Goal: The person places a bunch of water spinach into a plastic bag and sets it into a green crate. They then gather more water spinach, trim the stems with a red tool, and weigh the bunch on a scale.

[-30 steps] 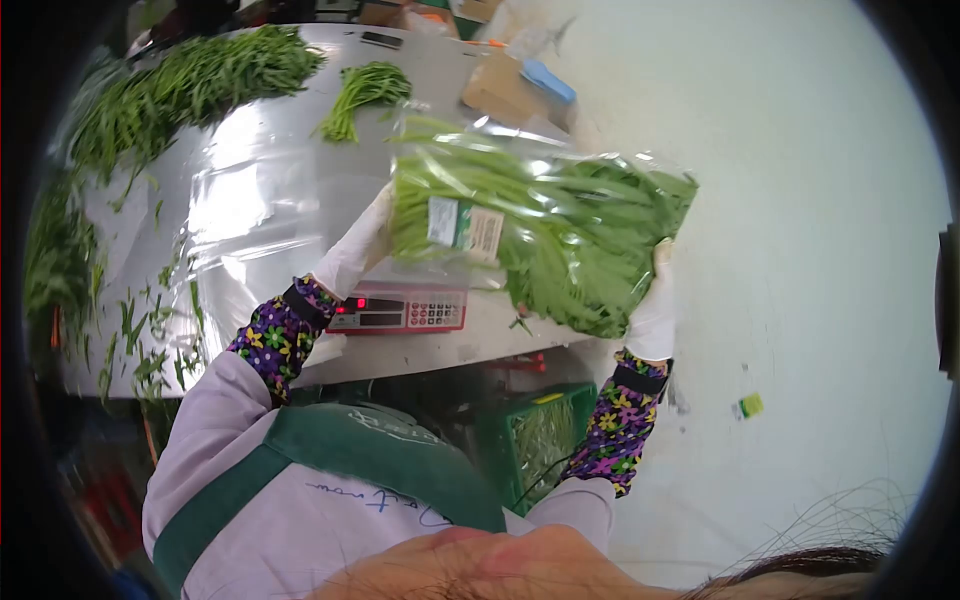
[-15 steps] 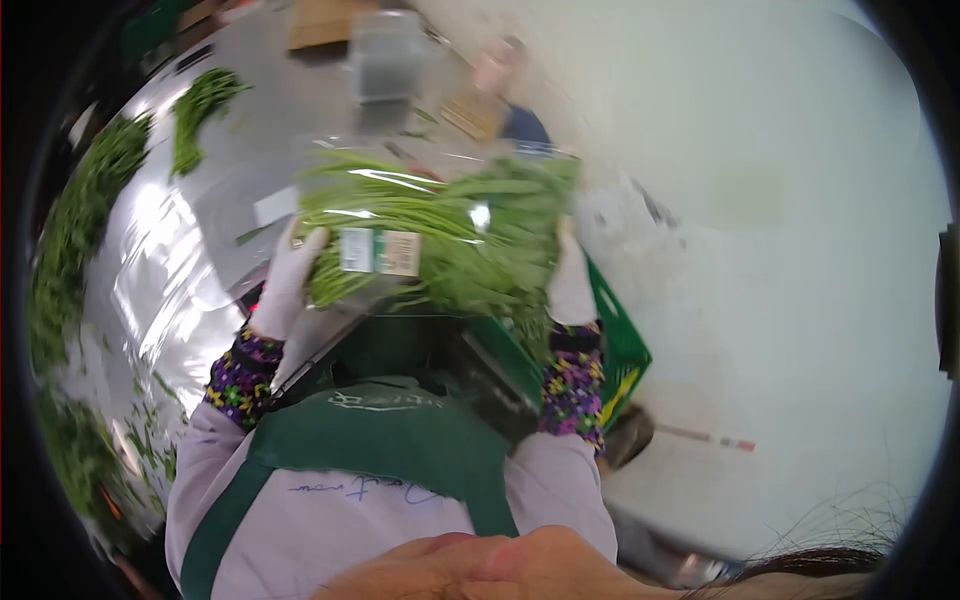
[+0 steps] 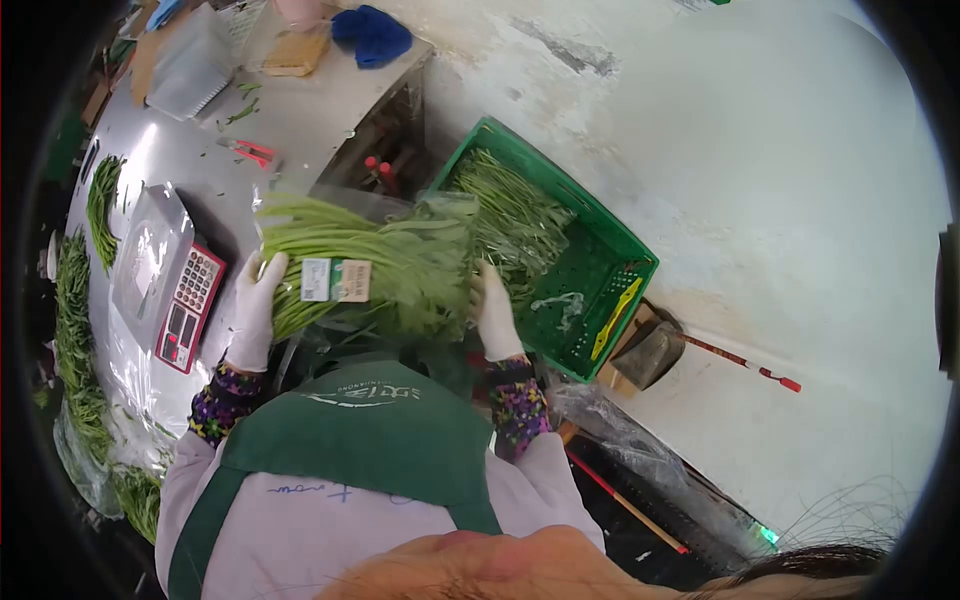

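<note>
Currently: bagged greens (image 3: 370,275) held mid-air between scale (image 3: 190,295) at left and green crate (image 3: 600,290) at right | left hand (image 3: 255,310) grips stem end, right hand (image 3: 497,315) grips leaf end | risk: slick film may slip from the gloves and the bag falls.

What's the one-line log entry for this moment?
left hand: holds bagged greens, stem end | right hand: holds leafy end | green crate: partly filled | scale: on table

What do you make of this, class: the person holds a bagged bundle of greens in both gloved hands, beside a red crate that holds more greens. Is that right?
Not quite. The crate is green, not red, as the head view shows. The rest stands: the gloved left hand and right hand hold the bagged bundle of greens, and the crate holds more greens.
</note>
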`<state>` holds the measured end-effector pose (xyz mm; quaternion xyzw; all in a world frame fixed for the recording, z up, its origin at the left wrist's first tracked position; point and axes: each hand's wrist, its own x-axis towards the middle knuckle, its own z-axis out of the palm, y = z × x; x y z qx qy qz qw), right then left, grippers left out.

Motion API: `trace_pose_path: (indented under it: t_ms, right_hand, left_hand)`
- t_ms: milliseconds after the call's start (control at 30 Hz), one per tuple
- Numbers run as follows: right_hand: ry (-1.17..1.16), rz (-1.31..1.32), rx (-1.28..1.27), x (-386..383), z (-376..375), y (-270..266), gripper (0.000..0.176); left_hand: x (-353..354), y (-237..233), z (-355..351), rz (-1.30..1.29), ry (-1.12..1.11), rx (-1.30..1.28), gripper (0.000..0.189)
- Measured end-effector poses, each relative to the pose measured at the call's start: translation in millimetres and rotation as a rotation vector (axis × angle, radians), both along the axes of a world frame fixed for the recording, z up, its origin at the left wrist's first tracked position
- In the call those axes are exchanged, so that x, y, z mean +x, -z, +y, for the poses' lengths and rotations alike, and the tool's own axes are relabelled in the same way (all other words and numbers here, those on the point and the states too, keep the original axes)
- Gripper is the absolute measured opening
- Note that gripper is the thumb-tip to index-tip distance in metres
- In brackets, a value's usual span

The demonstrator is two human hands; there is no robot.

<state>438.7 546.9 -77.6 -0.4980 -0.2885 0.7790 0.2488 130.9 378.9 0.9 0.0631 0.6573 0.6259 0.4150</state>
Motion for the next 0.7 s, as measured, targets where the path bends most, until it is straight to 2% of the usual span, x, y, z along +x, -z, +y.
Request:
trace_pose_path:
  t_ms: [33,67,100,167,233,267,300,367,400,433,500,533,567,600,633,667,700]
  right_hand:
    - [0.047,-0.162,0.027,15.1,-8.4,-19.8,0.052]
    - [0.098,-0.215,0.098,26.0,-24.7,-37.2,0.056]
    - [0.155,-0.261,0.147,45.3,-29.0,-32.4,0.060]
    - [0.407,-0.045,-0.063,76.5,-40.1,-24.3,0.070]
    - [0.533,0.051,-0.269,73.5,-41.6,-36.3,0.078]
    - [0.507,0.180,-0.342,70.7,-42.6,-46.2,0.077]
    - [0.498,0.172,-0.361,63.2,-38.7,-53.3,0.077]
    - [0.511,0.234,0.156,55.1,-26.9,-56.9,0.074]
    - [0.620,0.045,0.119,66.3,-17.9,-48.3,0.064]
    - [0.639,0.015,0.022,82.0,-11.4,-41.1,0.057]
    - [0.712,-0.014,-0.079,101.9,-10.2,-57.9,0.055]
    - [0.538,-0.140,0.146,125.4,-19.8,-46.2,0.055]
    - [0.356,-0.263,0.364,149.7,-27.8,-34.1,0.056]
    - [0.697,0.065,0.001,158.6,-24.1,-41.9,0.057]
    - [0.710,0.057,0.002,164.7,-24.3,-47.7,0.057]
    - [0.567,0.074,-0.015,170.3,-24.7,-51.6,0.055]
    - [0.423,0.090,-0.034,176.2,-23.9,-52.2,0.053]
  left_hand:
    - [6.7,-11.2,1.7,-0.029,-0.003,0.081,0.035]
    - [11.6,-24.7,1.7,-0.057,-0.007,0.107,0.034]
    - [24.8,-23.7,21.3,-0.077,-0.002,0.111,0.032]
    - [54.6,-14.6,51.6,0.109,0.174,0.114,0.032]
    - [113.5,9.4,100.6,0.111,0.258,0.137,0.036]
    - [140.4,23.0,114.1,0.128,0.359,0.151,0.041]
    - [166.5,23.5,123.3,0.015,0.429,0.208,0.044]
    - [212.0,24.2,134.8,-0.197,0.566,0.246,0.062]
    - [232.7,35.1,132.0,-0.265,0.619,0.306,0.065]
    - [239.7,33.0,130.5,-0.257,0.815,0.206,0.066]
    - [245.0,57.1,132.9,-0.456,1.182,0.144,0.062]
    - [235.4,66.0,137.4,-0.330,1.211,0.273,0.050]
    - [219.0,80.3,148.3,-0.070,1.398,0.082,0.039]
    - [212.1,106.6,150.7,0.378,1.264,0.138,0.033]
    - [198.5,115.8,167.7,0.715,1.193,0.064,0.039]
    - [185.3,123.9,188.6,0.929,1.290,-0.107,0.048]
    - [179.4,159.7,199.3,1.162,1.231,-0.050,0.062]
